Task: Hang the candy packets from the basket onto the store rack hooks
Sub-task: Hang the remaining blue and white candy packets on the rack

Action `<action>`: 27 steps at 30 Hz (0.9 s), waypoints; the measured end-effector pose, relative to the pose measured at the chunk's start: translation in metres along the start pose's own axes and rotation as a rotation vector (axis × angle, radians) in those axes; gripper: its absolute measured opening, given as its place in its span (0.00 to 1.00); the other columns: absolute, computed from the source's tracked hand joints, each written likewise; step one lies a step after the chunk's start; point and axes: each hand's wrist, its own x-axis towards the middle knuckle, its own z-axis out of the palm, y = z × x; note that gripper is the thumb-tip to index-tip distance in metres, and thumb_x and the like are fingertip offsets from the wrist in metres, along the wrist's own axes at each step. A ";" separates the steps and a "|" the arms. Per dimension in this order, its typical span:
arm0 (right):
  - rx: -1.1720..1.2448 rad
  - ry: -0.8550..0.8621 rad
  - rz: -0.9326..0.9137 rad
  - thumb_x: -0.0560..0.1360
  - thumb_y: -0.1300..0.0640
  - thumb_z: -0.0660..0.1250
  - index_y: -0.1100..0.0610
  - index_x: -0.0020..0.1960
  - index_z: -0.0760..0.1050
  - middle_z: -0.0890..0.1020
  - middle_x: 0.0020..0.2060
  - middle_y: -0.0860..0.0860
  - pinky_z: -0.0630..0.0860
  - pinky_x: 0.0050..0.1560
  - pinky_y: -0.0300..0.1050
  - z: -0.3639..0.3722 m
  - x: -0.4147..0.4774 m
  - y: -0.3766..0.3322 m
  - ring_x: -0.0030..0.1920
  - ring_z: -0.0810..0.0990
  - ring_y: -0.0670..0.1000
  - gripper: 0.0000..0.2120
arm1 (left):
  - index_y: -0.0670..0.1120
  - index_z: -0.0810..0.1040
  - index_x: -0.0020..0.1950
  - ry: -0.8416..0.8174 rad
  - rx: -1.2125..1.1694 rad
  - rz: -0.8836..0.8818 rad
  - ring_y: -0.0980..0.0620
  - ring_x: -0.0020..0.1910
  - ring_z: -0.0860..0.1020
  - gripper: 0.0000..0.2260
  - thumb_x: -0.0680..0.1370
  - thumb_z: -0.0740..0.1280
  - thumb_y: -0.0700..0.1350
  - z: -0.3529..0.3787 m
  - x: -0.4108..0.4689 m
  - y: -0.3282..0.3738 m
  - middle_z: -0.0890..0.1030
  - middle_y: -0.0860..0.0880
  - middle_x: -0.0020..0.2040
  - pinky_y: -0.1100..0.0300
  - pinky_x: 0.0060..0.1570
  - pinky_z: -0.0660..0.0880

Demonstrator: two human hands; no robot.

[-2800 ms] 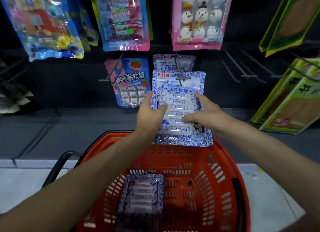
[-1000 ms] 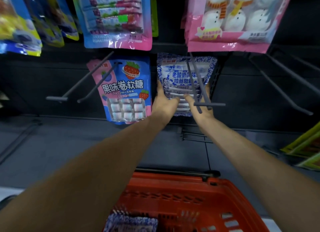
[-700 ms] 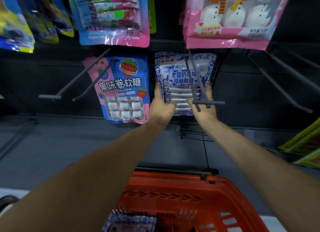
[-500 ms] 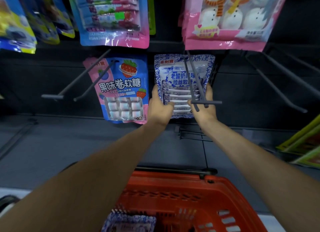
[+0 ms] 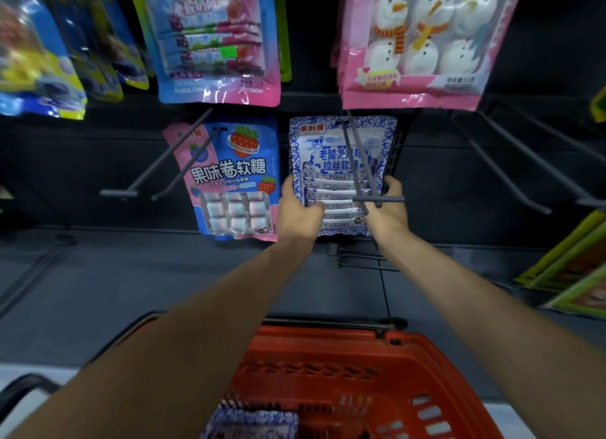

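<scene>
— Well, the blue-and-white candy packet [image 5: 331,163] has gone a long way back, hasn't it?

— It has. A few seconds ago it hung at the very tip of the hook [image 5: 355,163], just above the basket [image 5: 328,356]. Now it sits deep on the two prongs, close to the dark back of the rack, just beside the strawberry packet [image 5: 229,183] and under the snowman packet [image 5: 419,45].

— And the hands?

— Both still on it. The left hand [image 5: 300,212] grips the left edge, thumb across the front and fingers [image 5: 289,189] wrapped round the side. The right hand [image 5: 388,214] holds the right edge the same way, though the hook's crossbar cuts across it and I can't make out every finger. Half a second back they were in nearly the same place, so little has shifted since then.

— What about the basket?

— It has slid down in view. Earlier the second packet [image 5: 252,422] lay plainly on its floor; now only that packet's top edge shows at the bottom.

— The empty hook [image 5: 157,173] on the left?

— Unchanged, bare as before.
</scene>
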 end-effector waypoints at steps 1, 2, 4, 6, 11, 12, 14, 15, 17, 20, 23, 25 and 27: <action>-0.003 0.007 0.001 0.77 0.56 0.70 0.48 0.80 0.59 0.77 0.65 0.51 0.79 0.49 0.48 -0.001 -0.002 -0.002 0.51 0.81 0.51 0.35 | 0.50 0.56 0.84 0.002 -0.004 -0.003 0.55 0.67 0.71 0.35 0.81 0.67 0.38 0.000 -0.001 0.000 0.70 0.49 0.77 0.61 0.64 0.67; -0.012 0.009 0.005 0.76 0.55 0.71 0.47 0.81 0.58 0.77 0.68 0.52 0.80 0.54 0.51 -0.003 -0.004 -0.004 0.55 0.81 0.53 0.37 | 0.50 0.56 0.85 0.000 -0.006 -0.008 0.55 0.65 0.72 0.35 0.81 0.68 0.38 -0.001 -0.002 0.001 0.71 0.49 0.77 0.62 0.62 0.66; -0.057 0.008 0.007 0.76 0.53 0.71 0.47 0.81 0.57 0.75 0.71 0.53 0.79 0.62 0.56 -0.007 -0.010 -0.007 0.63 0.80 0.57 0.38 | 0.50 0.55 0.85 -0.008 -0.004 -0.031 0.52 0.68 0.72 0.36 0.81 0.69 0.39 -0.004 -0.005 0.001 0.72 0.50 0.76 0.62 0.63 0.65; -0.115 0.003 -0.003 0.78 0.53 0.70 0.47 0.82 0.56 0.73 0.73 0.54 0.78 0.63 0.54 -0.012 -0.018 -0.009 0.65 0.78 0.58 0.37 | 0.50 0.56 0.84 -0.038 0.028 -0.051 0.51 0.71 0.71 0.37 0.80 0.71 0.40 -0.011 -0.012 0.001 0.72 0.50 0.73 0.60 0.67 0.67; -0.289 -0.020 -0.051 0.78 0.58 0.68 0.49 0.80 0.59 0.76 0.67 0.56 0.76 0.55 0.48 -0.026 -0.057 -0.023 0.59 0.80 0.59 0.33 | 0.50 0.62 0.82 -0.177 0.121 -0.048 0.48 0.62 0.80 0.35 0.79 0.75 0.43 -0.039 -0.043 -0.003 0.74 0.43 0.73 0.53 0.64 0.77; -0.317 -0.044 -0.069 0.78 0.58 0.67 0.49 0.78 0.61 0.77 0.66 0.56 0.76 0.55 0.48 -0.029 -0.069 -0.026 0.59 0.80 0.59 0.32 | 0.51 0.64 0.81 -0.201 0.154 -0.029 0.51 0.55 0.80 0.34 0.79 0.74 0.43 -0.048 -0.054 0.000 0.76 0.43 0.71 0.56 0.58 0.78; -0.376 -0.113 -0.122 0.76 0.57 0.67 0.50 0.77 0.63 0.77 0.65 0.56 0.76 0.54 0.49 -0.034 -0.098 -0.031 0.59 0.80 0.59 0.30 | 0.52 0.67 0.80 -0.236 0.241 0.050 0.51 0.56 0.79 0.31 0.79 0.74 0.45 -0.068 -0.079 0.007 0.77 0.44 0.68 0.55 0.58 0.78; -0.407 -0.152 -0.159 0.76 0.56 0.67 0.50 0.77 0.63 0.76 0.67 0.56 0.76 0.57 0.50 -0.037 -0.113 -0.034 0.62 0.79 0.59 0.30 | 0.53 0.67 0.80 -0.260 0.306 0.097 0.51 0.60 0.78 0.30 0.79 0.73 0.47 -0.080 -0.092 0.011 0.76 0.46 0.68 0.53 0.62 0.77; -0.472 -0.235 -0.230 0.78 0.55 0.67 0.49 0.80 0.60 0.72 0.72 0.55 0.73 0.65 0.50 -0.046 -0.148 -0.044 0.69 0.74 0.57 0.33 | 0.55 0.67 0.80 -0.302 0.463 0.185 0.53 0.68 0.74 0.29 0.80 0.72 0.51 -0.109 -0.118 0.017 0.74 0.51 0.70 0.50 0.69 0.74; -0.515 -0.378 -0.360 0.80 0.48 0.68 0.44 0.82 0.56 0.68 0.76 0.49 0.67 0.69 0.45 -0.065 -0.202 -0.054 0.74 0.68 0.50 0.35 | 0.58 0.67 0.79 -0.319 0.668 0.329 0.52 0.71 0.73 0.28 0.80 0.68 0.58 -0.155 -0.156 0.029 0.72 0.54 0.74 0.48 0.68 0.74; -0.542 -0.484 -0.456 0.79 0.41 0.68 0.39 0.81 0.56 0.67 0.74 0.41 0.69 0.68 0.44 -0.080 -0.247 -0.054 0.73 0.67 0.43 0.34 | 0.57 0.67 0.79 -0.327 0.869 0.419 0.50 0.67 0.75 0.28 0.80 0.66 0.59 -0.201 -0.192 0.035 0.72 0.54 0.71 0.52 0.60 0.77; -0.564 -0.527 -0.471 0.79 0.40 0.68 0.41 0.80 0.60 0.68 0.71 0.39 0.67 0.69 0.40 -0.083 -0.273 -0.049 0.71 0.68 0.40 0.33 | 0.55 0.68 0.79 -0.324 1.001 0.466 0.47 0.65 0.76 0.27 0.80 0.65 0.58 -0.231 -0.209 0.030 0.74 0.52 0.69 0.52 0.57 0.75; -0.597 -0.583 -0.484 0.78 0.41 0.69 0.43 0.79 0.63 0.69 0.70 0.39 0.64 0.69 0.35 -0.078 -0.294 -0.038 0.71 0.68 0.40 0.32 | 0.53 0.71 0.78 -0.301 1.075 0.497 0.42 0.62 0.78 0.29 0.78 0.61 0.60 -0.257 -0.224 0.018 0.77 0.48 0.67 0.49 0.55 0.77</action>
